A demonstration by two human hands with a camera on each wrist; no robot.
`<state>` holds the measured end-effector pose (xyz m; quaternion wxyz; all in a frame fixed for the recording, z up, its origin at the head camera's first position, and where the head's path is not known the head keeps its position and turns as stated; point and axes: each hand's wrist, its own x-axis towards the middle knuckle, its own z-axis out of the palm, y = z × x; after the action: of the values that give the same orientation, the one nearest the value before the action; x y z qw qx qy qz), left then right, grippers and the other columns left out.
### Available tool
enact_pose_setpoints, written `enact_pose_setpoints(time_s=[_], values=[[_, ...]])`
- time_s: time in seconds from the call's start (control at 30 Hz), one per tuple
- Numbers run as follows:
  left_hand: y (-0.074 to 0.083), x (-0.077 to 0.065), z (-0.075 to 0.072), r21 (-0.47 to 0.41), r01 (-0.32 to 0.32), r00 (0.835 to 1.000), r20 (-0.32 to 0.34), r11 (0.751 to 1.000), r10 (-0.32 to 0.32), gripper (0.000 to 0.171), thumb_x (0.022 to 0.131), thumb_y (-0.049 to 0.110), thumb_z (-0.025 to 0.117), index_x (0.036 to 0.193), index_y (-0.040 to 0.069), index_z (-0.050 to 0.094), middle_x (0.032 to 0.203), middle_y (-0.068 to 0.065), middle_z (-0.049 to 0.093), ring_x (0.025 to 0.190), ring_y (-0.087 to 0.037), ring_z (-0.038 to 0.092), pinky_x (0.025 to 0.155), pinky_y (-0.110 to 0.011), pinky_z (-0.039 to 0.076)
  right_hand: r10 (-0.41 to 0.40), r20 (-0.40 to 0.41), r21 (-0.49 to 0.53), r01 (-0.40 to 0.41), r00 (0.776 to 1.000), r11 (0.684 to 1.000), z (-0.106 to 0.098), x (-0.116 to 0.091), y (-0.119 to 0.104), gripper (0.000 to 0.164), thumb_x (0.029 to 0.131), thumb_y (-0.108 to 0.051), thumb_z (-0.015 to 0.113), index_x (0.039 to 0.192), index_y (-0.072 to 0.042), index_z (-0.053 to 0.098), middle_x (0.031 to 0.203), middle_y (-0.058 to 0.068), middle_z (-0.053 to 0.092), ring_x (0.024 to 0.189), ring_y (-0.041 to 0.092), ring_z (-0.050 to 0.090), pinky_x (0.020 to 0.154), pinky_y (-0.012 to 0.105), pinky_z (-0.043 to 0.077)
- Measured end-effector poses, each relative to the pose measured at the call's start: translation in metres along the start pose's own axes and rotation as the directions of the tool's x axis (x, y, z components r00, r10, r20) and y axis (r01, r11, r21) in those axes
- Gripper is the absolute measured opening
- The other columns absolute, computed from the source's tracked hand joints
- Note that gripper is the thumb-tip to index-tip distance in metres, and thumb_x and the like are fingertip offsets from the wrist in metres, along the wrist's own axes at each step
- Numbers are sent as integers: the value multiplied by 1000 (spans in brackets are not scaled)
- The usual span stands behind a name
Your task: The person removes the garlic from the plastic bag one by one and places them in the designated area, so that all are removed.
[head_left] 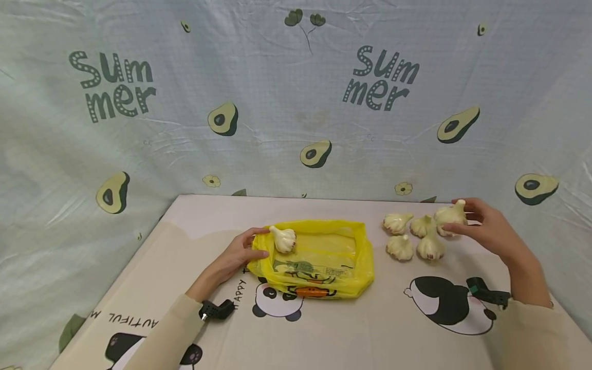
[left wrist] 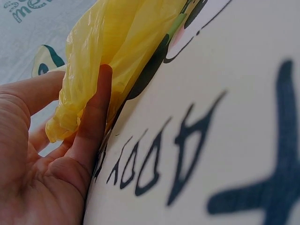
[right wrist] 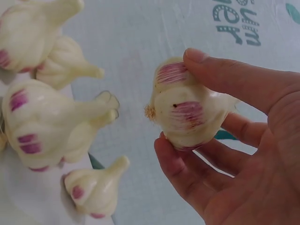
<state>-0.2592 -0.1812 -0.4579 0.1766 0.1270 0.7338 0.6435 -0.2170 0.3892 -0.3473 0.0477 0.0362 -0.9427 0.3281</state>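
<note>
My left hand [head_left: 240,252] holds the left end of a yellow plastic bag [head_left: 363,257], with its thumb in front and fingers behind. In the left wrist view, the gathered bag edge [left wrist: 89,56] lies between the thumb and fingers of that hand [left wrist: 56,168]. One garlic bulb [head_left: 284,240] sits inside the opened bag at its left end. At the far right, my right hand [head_left: 485,226] grips another garlic bulb [head_left: 448,220]. The right wrist view shows this bulb [right wrist: 187,110] between thumb and fingers, its root end facing away from the palm.
Several more garlic bulbs [head_left: 400,247] lie in a cluster left of the right hand. Panda drawings [head_left: 277,300] and lettering mark the pale tabletop [head_left: 333,329]. Behind the table's far edge hangs a cloth [head_left: 268,169] printed with avocados.
</note>
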Motion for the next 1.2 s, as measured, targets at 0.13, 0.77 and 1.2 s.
enact_pose_setpoints(time_s=[0.13,0.77,1.2], values=[[-1,1,0,5,-2,1000,2,1000,2,69,93,10,73,154,9,41,164,-18,37,130,-23,58,99,-25,57,14,15,4,-14,1000,1000,-3,-1,8,75,96,-37,72,150,2,39,145,30,45,130,50,44,89,48,50],[1,0,1,9,-2,1000,7,1000,2,69,94,11,73,154,9,41,165,-18,36,131,-23,58,100,-26,57,65,109,-20,-63,992,998,-3,-2,55,69,97,-31,70,142,12,41,145,41,41,129,61,42,98,64,50],[1,0,1,6,8,1000,4,1000,-8,69,94,12,73,154,10,41,164,-19,37,129,-23,59,101,-27,57,106,175,-86,-93,979,992,6,0,82,72,95,-29,71,139,18,38,141,49,39,125,64,45,99,73,47]])
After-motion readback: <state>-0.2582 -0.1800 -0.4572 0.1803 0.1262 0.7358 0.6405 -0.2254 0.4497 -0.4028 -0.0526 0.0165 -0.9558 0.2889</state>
